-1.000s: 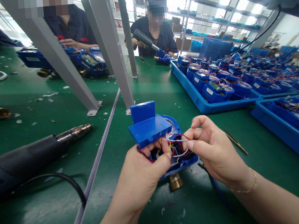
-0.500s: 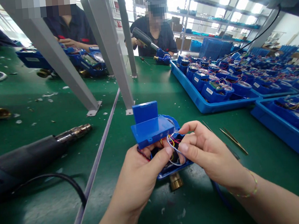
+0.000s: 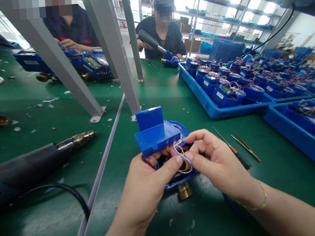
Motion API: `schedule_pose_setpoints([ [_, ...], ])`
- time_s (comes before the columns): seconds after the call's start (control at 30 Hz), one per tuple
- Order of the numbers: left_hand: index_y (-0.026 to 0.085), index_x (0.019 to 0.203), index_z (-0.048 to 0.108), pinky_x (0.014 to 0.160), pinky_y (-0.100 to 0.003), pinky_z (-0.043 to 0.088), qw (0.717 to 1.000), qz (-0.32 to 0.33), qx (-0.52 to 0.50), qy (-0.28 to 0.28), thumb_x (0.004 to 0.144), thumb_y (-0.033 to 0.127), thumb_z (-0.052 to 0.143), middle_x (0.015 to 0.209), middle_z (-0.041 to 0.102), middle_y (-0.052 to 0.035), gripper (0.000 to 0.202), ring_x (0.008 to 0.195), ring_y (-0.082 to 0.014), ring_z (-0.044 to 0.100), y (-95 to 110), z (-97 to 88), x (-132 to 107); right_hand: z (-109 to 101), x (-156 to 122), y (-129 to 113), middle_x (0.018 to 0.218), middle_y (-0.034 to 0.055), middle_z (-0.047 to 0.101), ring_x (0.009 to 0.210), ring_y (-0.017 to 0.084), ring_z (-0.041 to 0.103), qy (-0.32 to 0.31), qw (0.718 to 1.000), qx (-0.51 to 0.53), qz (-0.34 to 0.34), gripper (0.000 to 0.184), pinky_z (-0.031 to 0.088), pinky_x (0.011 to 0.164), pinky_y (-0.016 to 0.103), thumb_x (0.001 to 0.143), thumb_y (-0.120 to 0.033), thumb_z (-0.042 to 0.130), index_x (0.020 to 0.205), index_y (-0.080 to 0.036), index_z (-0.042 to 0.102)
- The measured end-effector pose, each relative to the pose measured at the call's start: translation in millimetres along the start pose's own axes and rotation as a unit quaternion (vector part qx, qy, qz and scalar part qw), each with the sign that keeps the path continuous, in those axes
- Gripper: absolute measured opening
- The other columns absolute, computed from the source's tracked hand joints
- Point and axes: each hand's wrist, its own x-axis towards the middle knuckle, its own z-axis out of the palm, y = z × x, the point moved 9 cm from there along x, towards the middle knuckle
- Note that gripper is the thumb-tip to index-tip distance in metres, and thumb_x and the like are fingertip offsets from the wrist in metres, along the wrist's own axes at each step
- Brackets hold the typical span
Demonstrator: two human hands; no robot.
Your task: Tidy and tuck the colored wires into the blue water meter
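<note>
Leftward over the blue housing (image 3: pixel 176 182) on the tabletop (image 3: pixel 210 216), wires (image 3: pixel 186 172) have been drawn, pinched by the right hand's (image 3: pixel 224 167) fingers, while the left hand's (image 3: pixel 149 179) hold cannot be told; wire arranging seems underway, gentle guiding being called for.

Open blue housing (image 3: pixel 174 184) – multicoloured wires (image 3: pixel 183 157)

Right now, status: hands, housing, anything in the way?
Left hand partly under blue plastic part, thumb by wires; right hand at wires. Blue housing open. That part blocks some view inside.
</note>
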Motion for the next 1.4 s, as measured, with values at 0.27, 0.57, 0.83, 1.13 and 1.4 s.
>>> schedule_pose_setpoints([
  [0.27, 0.020, 0.094, 0.072, 0.083, -0.026, 0.051, 0.999, 0.008, 0.039, 0.010, 0.073, 0.021, 0.078, 0.091, 0.073, -0.0017, 0.022, 0.088, -0.0170, 0.065, 0.0, -4.0, -0.9, -0.8, -2.2, -7.4, 0.092, -0.0033, 0.064, 0.081, 0.012, 0.056, 0.014, 0.998, -0.044, -0.039, 0.009, 0.044, 0.072, 0.022, 0.092, -0.021, 0.060, 0.101, -0.024, 0.062],
  [0.57, 0.020, 0.083, 0.071, 0.074, -0.024, 0.050, 1.000, 0.013, 0.025, 0.011, 0.080, 0.023, 0.068, 0.078, 0.069, 0.0008, 0.005, 0.075, -0.0141, 0.062, -2.8, -6.0, -1.3, 0.4, -2.0, -12.1, 0.083, -0.0003, 0.064, 0.074, 0.015, 0.055, 0.006, 0.993, -0.114, -0.026, 0.012, 0.043, 0.066, 0.026, 0.091, -0.029, 0.063, 0.086, -0.019, 0.066],
  [0.83, 0.020, 0.081, 0.074, 0.068, -0.019, 0.052, 0.998, 0.002, -0.020, 0.060, 0.071, 0.023, 0.081, 0.077, 0.072, 0.0012, 0.013, 0.070, -0.0106, 0.063, -5.5, -6.3, -2.2, -1.7, 0.5, -25.8, 0.082, -0.0017, 0.056, 0.079, 0.014, 0.050, 0.027, 0.976, -0.203, -0.078, 0.011, 0.038, 0.071, 0.028, 0.087, -0.016, 0.056, 0.077, -0.019, 0.059],
  [1.13, 0.016, 0.096, 0.073, 0.077, -0.026, 0.057, 0.992, -0.002, -0.103, 0.078, 0.075, 0.020, 0.076, 0.094, 0.075, -0.0044, 0.022, 0.083, -0.0166, 0.069, 0.0, -9.7, -0.4, 8.1, 1.9, -28.3, 0.095, 0.0021, 0.048, 0.093, 0.018, 0.044, -0.111, 0.973, -0.200, -0.038, 0.016, 0.033, 0.082, 0.032, 0.093, -0.021, 0.048, 0.078, -0.019, 0.051],
  [1.4, 0.016, 0.105, 0.071, 0.070, -0.028, 0.059, 0.983, -0.023, -0.146, 0.107, 0.072, 0.016, 0.077, 0.084, 0.075, -0.0040, 0.033, 0.075, -0.0181, 0.070, 0.6, -14.0, 1.0, -0.1, 3.2, -23.0, 0.098, 0.0025, 0.050, 0.092, 0.018, 0.044, -0.186, 0.968, -0.165, -0.030, 0.018, 0.032, 0.085, 0.034, 0.097, -0.024, 0.047, 0.080, -0.020, 0.050],
])
